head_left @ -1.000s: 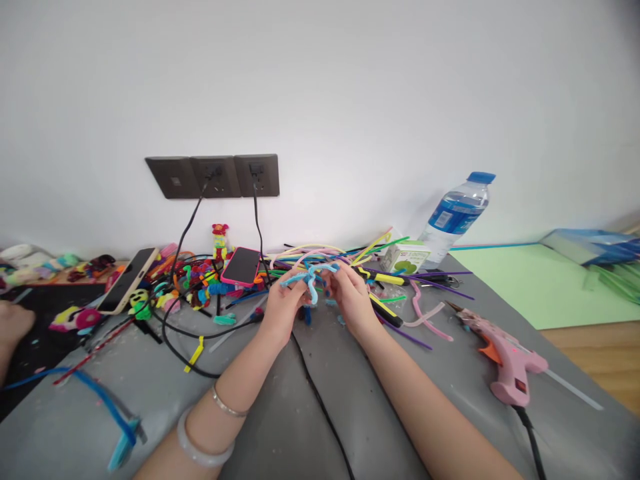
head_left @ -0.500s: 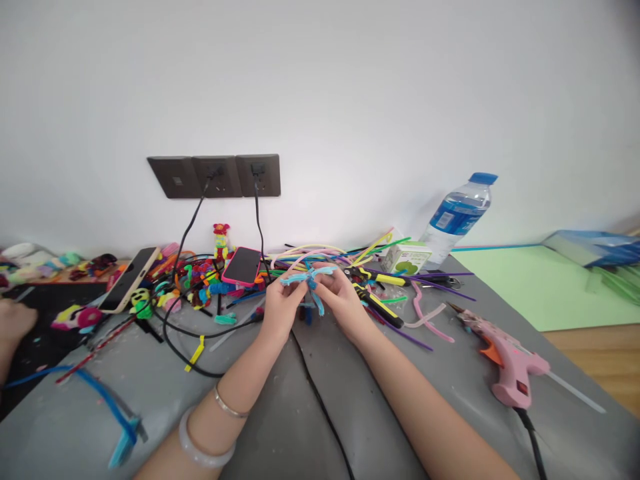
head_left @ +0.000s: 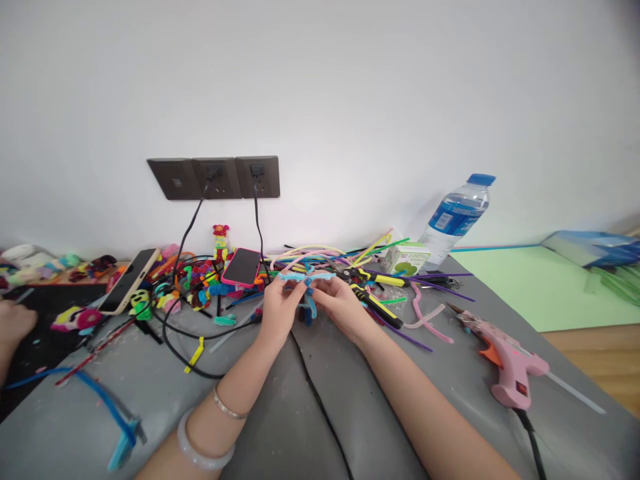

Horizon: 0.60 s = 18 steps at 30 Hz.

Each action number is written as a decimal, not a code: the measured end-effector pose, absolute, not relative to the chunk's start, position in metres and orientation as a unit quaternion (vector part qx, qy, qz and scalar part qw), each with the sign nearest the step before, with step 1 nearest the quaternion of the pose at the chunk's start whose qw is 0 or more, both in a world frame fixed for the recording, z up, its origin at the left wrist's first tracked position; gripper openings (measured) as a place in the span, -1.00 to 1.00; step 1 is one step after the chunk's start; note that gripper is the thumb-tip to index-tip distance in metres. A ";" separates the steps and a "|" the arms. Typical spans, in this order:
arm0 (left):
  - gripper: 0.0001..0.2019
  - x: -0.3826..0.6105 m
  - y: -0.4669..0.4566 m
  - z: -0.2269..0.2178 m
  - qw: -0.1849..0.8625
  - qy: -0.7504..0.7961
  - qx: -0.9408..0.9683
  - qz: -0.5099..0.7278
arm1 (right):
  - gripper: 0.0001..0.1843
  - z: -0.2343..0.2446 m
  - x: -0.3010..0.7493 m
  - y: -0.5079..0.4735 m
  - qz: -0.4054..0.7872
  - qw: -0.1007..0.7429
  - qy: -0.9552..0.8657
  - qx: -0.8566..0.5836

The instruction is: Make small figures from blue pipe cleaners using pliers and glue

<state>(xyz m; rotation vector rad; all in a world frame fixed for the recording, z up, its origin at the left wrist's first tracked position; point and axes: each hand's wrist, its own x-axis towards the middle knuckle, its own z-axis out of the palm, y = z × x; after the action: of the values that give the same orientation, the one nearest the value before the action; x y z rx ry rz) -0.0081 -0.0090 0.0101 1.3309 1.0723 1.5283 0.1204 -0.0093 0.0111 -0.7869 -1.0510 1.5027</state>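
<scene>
A small light-and-dark-blue pipe cleaner figure (head_left: 311, 305) is held up between my two hands above the grey table (head_left: 265, 413). My left hand (head_left: 283, 298) pinches its left side with thumb and fingers. On the other side, my right hand (head_left: 336, 297) grips it with thumb and fingertips pressed together. Light blue strands stick out to both sides at the top and one hangs down below the thumbs. The fingers partly hide its middle. Just beyond my right hand lie yellow-and-black pliers (head_left: 377, 305) among loose pipe cleaners (head_left: 325, 252).
A pink glue gun (head_left: 515, 367) lies at the right, its cord running off the front. Behind stand a tilted water bottle (head_left: 457, 217) and a small box (head_left: 406, 259). Phones (head_left: 243, 267), cables and pipe cleaner figures crowd the left. Another person's hand (head_left: 15, 323) is at the left edge.
The blue figure has tipped slightly, its top strands now lying flatter and a little lower. My right fingers have shifted on it; both hands keep their hold.
</scene>
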 end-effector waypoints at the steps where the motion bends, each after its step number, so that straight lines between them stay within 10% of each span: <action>1: -0.87 -0.008 -0.009 0.011 0.409 0.423 0.533 0.608 | -0.67 0.010 0.120 -0.009 0.632 0.551 -0.433 -0.330; 18: -0.85 -0.006 -0.015 0.016 0.404 0.427 0.523 0.617 | -0.68 0.012 0.118 -0.011 0.710 0.530 -0.334 -0.322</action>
<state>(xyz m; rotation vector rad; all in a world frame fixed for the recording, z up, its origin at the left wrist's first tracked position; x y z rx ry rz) -0.0059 -0.0150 0.0161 1.3216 1.0774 1.5573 0.1181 -0.0110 0.0120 -0.7676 -0.7985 1.6943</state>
